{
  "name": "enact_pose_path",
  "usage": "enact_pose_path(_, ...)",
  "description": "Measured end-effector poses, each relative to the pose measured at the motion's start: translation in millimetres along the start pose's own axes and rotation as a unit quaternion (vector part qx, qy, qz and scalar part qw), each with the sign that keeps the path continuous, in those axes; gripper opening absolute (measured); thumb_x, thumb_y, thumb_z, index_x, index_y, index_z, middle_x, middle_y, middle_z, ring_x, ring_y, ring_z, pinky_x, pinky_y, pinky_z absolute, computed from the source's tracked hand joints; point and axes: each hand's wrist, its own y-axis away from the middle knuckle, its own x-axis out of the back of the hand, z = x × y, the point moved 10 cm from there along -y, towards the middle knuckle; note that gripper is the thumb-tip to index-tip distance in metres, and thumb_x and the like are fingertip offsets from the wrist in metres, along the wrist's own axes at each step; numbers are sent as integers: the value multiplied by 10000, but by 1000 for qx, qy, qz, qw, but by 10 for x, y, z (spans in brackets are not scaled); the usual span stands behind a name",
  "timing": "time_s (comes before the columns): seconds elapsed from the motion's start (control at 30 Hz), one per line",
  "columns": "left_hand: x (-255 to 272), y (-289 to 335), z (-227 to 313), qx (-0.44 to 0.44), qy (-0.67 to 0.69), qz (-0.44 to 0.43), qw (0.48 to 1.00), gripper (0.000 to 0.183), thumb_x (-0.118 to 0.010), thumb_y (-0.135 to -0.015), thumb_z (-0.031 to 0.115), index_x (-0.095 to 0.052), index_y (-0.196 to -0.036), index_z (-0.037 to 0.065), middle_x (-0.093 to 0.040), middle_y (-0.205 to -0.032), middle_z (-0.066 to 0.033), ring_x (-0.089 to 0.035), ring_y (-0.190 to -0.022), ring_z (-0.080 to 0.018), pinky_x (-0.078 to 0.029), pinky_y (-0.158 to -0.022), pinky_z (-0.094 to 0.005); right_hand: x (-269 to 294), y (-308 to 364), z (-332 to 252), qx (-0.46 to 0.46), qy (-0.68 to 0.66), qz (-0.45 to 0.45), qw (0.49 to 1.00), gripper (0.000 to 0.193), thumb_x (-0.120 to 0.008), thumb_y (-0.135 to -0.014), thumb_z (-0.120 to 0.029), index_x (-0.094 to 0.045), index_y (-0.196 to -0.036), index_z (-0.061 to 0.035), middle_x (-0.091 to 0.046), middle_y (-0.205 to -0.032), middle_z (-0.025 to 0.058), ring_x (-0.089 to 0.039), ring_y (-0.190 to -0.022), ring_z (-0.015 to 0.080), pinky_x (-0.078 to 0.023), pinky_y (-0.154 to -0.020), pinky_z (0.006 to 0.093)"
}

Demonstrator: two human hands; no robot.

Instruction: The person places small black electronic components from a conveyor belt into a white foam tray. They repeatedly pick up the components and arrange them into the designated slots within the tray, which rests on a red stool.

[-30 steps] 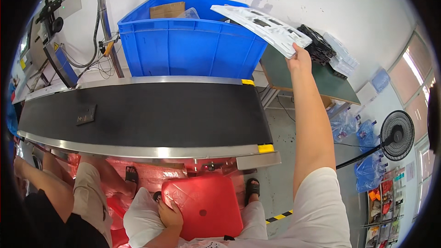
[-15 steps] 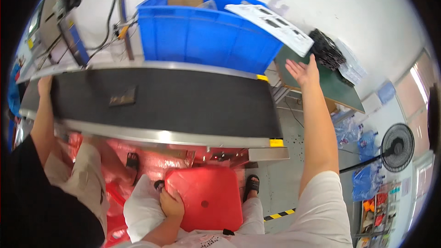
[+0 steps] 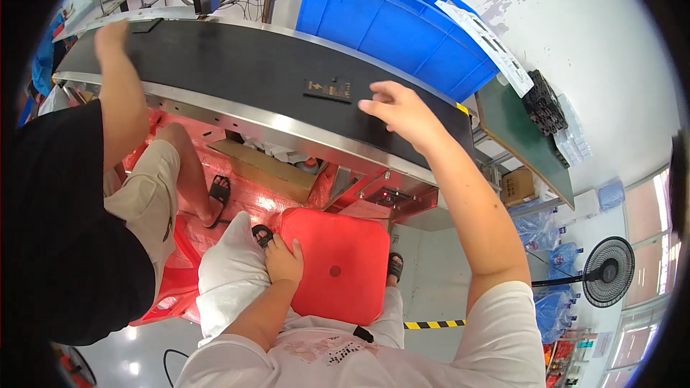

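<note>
While the white tray (image 3: 496, 50) sits across the right rim of the blue bin (image 3: 388, 21), our right hand (image 3: 388, 108) is now away from it and over the conveyor belt (image 3: 237, 57). A second ago we were gripping that tray by its near end; half a second ago our palm was open just beside it. Now our right hand is half open and empty, thumb and fingers apart, just to the right of the dark flat piece (image 3: 328, 90). That piece lies much closer to our right hand than it did in either earlier frame. Our left hand (image 3: 285, 264) stays on the left edge of the red stool (image 3: 352, 259), loosely open.

We count two dark pieces on the belt: this one, and a second piece (image 3: 148, 26) at the far left, next to one co-worker's hand (image 3: 111, 37), too blurred for us to tell whether it is open. We also count one bin, one green table (image 3: 510, 122) and one fan (image 3: 609, 271).

The dark piece beside our right hand lies flat, its long axis running left to right along the belt, its right end slightly nearer us. The tray's long axis slants from far left to near right.
</note>
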Motion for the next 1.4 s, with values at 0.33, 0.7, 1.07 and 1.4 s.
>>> enact_pose_path(0.33,-39,6,-69,19,11,-25,999,540,-475,-885,382,-408,-1217,-38,-509,-1052,-216,-520,-947,-368,-446,-797,-461,-203,-431,-29,15,440,-129,888,492,-706,-664,-161,-576,-1094,40,-555,-1152,237,-556,-1062,332,-464,-886,369)
enact_pose_path(0.7,-152,5,-87,15,10,-28,999,543,-481,-879,404,-411,-1212,-19,-504,-1038,-196,-521,-941,-355,-451,-778,-471,641,413,420,31,207,145,967,273,-743,-655,-203,-639,-789,11,-624,-710,142,-605,-671,271,-463,-625,347)
enact_pose_path(1.07,471,242,280,-141,181,87,969,529,-527,-882,343,-427,-1228,-43,-436,-1260,-268,-402,-1199,-404,-313,-1021,-457,-720,2310,889,-122,-296,-37,947,133,-557,-876,-104,-557,-989,-34,-611,-826,51,-599,-633,121,-500,-560,247)
enact_pose_path(1.4,-443,1721,118,160,496,-608,599,292,-469,-920,195,-561,-1009,-67,-632,-925,-179,-650,-820,-289,-557,-696,-383,-2513,3216,1718,-243,-226,-184,925,271,-627,-827,-171,-553,-1035,-16,-624,-835,77,-594,-651,148,-486,-561,251)
